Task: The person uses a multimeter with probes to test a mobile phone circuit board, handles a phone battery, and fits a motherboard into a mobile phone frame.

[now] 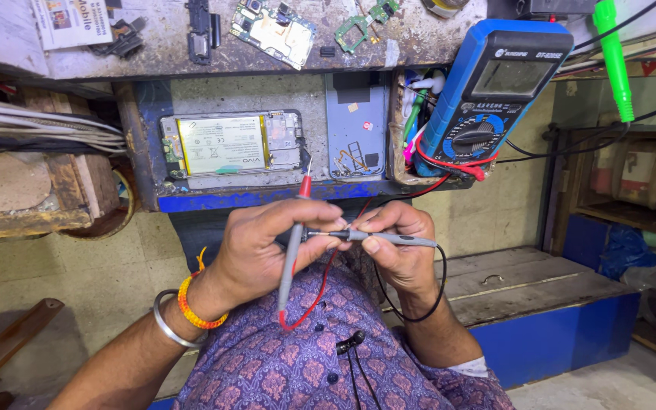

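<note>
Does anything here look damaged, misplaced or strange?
Yes. The phone lies opened on the tray, battery exposed; its grey back cover lies apart beside it. Loose circuit boards are scattered on the worn bench above.

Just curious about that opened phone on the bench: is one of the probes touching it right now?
No. Both probes are up in the hands, the red probe in the left hand, clear of the opened phone.

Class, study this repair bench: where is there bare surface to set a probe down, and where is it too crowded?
Bare patches: the grey strip above the opened phone, and the wooden platform lower right. Crowded: the top shelf with circuit boards, and the corner around the blue multimeter. The left hand and right hand hold probes below the bench edge.
</note>
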